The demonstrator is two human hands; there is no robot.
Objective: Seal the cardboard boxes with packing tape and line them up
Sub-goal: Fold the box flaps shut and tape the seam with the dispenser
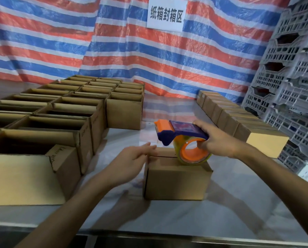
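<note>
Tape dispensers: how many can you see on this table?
1. The tape dispenser is in the right hand, above the closed box mid-table. Others could be hidden inside the open boxes on the left.

1. Small cardboard box (176,183): plain brown, upright, top flaps folded down, centre seam visible.
2. Tape dispenser (181,130): blue body, orange front guard. Its clear tape roll (194,153) on an orange core rests on the small cardboard box's top, right side, with the head pointing left.
3. Open boxes (60,111): brown, flaps up, packed touching in rows left of and behind the small cardboard box.
4. Closed boxes (239,119): a single touching line to its right and rear. They appear sealed, but tape is not discernible.
</note>
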